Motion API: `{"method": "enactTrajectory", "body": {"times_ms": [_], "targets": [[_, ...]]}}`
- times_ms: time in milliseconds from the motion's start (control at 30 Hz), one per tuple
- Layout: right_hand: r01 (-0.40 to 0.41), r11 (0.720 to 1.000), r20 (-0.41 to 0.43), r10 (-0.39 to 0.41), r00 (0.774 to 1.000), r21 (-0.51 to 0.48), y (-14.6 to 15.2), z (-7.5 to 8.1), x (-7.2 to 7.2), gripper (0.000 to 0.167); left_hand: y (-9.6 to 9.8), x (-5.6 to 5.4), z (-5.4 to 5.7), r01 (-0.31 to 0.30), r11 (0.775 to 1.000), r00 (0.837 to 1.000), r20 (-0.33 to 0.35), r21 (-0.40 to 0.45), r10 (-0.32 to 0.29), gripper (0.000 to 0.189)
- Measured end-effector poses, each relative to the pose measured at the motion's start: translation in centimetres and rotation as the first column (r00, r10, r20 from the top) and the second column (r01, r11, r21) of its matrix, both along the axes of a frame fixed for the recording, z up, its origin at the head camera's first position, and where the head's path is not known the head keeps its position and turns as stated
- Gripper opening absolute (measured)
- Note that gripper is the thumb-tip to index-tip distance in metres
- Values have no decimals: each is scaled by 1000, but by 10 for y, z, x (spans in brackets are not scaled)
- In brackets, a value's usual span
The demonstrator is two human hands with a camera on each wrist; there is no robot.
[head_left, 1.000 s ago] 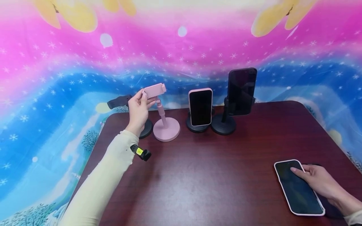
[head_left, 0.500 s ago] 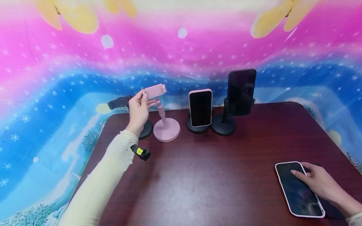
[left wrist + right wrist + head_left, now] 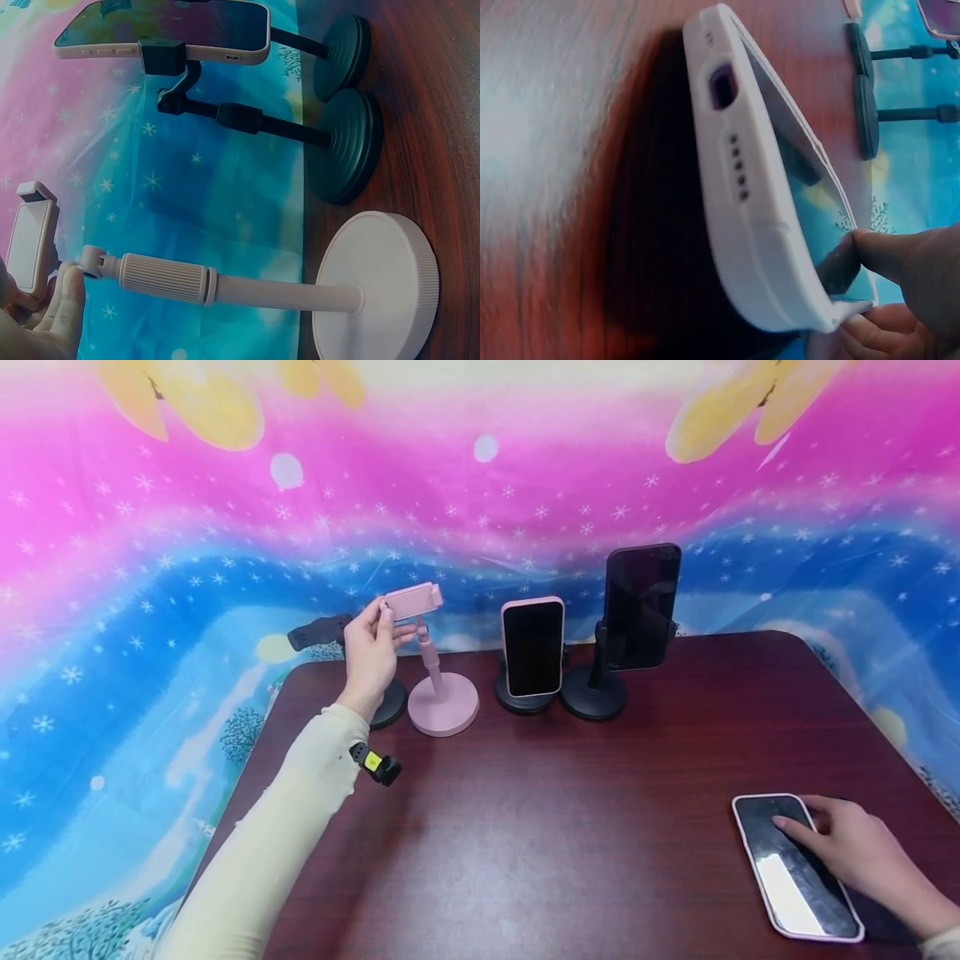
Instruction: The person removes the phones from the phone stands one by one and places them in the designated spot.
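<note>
My left hand [image 3: 369,653] pinches the left end of the clamp [image 3: 412,602] on top of a pink phone stand [image 3: 442,706]. The stand's round base sits on the table, and its ribbed pole [image 3: 165,277] shows in the left wrist view. At the lower right my right hand [image 3: 855,843] grips a phone in a white case [image 3: 795,868], thumb on the screen and the other fingers underneath. In the right wrist view the bottom edge of the white case [image 3: 739,172] faces the camera, with its charging port and speaker holes showing.
Right of the pink stand, a pink-cased phone [image 3: 533,647] and a larger dark phone [image 3: 642,606] stand in black holders. A black stand [image 3: 318,632] is partly hidden behind my left hand. The brown table [image 3: 525,827] meets a patterned cloth [image 3: 480,493] behind.
A bright reflection has appeared on the white-cased phone's screen as the phone shifts slightly lower in view with my right hand. My left hand keeps its hold on the pink clamp.
</note>
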State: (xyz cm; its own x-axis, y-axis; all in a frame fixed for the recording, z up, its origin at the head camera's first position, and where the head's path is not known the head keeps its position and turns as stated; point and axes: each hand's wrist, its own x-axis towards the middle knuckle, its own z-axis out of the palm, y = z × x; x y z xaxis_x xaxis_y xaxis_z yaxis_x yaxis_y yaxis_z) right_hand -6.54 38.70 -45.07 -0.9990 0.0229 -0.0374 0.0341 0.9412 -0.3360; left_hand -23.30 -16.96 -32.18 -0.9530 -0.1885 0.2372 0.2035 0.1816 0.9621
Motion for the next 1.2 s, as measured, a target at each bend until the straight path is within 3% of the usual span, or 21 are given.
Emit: {"method": "enactTrajectory", "body": {"times_ms": [333, 700, 900, 1200], "targets": [[-5, 994, 111, -7, 994, 108, -3, 12, -2, 72, 0, 2, -1, 1, 1000, 1000, 2, -8, -1, 47], [-69, 973, 46, 60, 997, 222, -9, 17, -4, 38, -2, 3, -2, 36, 999, 999, -17, -18, -37, 47], [-91, 957, 30, 86, 996, 274, -8, 16, -2, 38, -4, 3, -2, 42, 999, 999, 10, -28, -42, 50], [-85, 960, 34, 78, 996, 267, -7, 17, -1, 38, -3, 5, -1, 44, 999, 999, 14, -22, -44, 50]]}}
